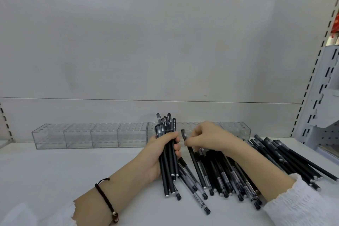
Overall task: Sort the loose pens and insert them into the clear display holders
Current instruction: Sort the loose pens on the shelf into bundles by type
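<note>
My left hand [162, 149] grips a bundle of several black pens [167, 130], held nearly upright with their caps pointing up. My right hand [209, 138] pinches a single black pen [192, 158] by its upper end, right beside the bundle. A large loose pile of black pens [244, 174] lies on the white shelf [64, 170] under and to the right of my right forearm. A row of clear display holders [88, 135] with hole-grid tops stands along the back of the shelf; the holders to the left look empty, and those to the right are partly hidden behind my hands.
A white back panel rises behind the holders. Slotted shelf uprights and a grey bracketed shelf unit [322, 97] stand at the right edge. Green foliage shows at the top. A dark cord bracelet [106, 200] sits on my left wrist.
</note>
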